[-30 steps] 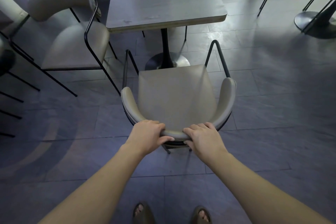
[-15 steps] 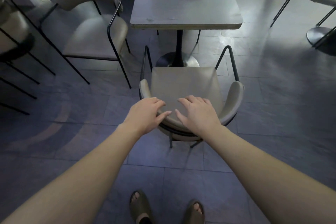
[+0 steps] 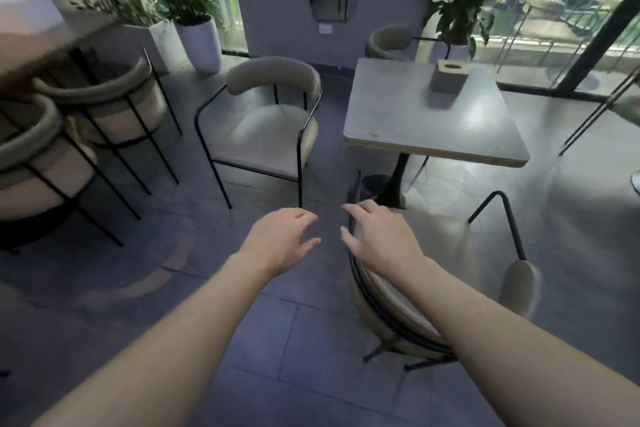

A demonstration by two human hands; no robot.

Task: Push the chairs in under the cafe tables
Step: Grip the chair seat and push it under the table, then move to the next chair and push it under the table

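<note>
Hovering with fingers spread and holding nothing, the left hand and right hand hang above the floor. The chair stands off the worktop's left edge; its thin frame looks light and stiff, best gripped by the padded backrest.

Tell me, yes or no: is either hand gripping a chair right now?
No. The left hand and right hand are both open, above the near chair.
</note>
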